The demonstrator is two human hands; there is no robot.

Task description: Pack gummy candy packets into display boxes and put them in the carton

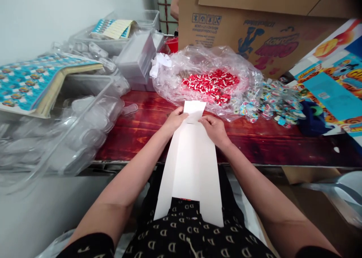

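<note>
A partly folded white cardboard box blank [188,163] slopes from the table's front edge down to my lap, its plain inner face up and its side panels raised. At the far end, my left hand [175,119] is closed on the left edge, thumb on top, beside the upright end flap [195,109]. Opposite it, my right hand [214,129] pinches the right edge near the same fold. My fingertips below the card are hidden. Just beyond the flap lies a clear plastic bag [172,86] with many small red-and-white pieces [215,82] in it.
Left are clear bins [96,84] of transparent plastic parts, printed sticker sheets [36,82] and stacked clear boxes [135,56]. Small wrapped pieces [279,101] and colourful printed cartons [336,88] lie right. A large cardboard carton [226,35] stands behind; another person's arm [174,5] shows beside it.
</note>
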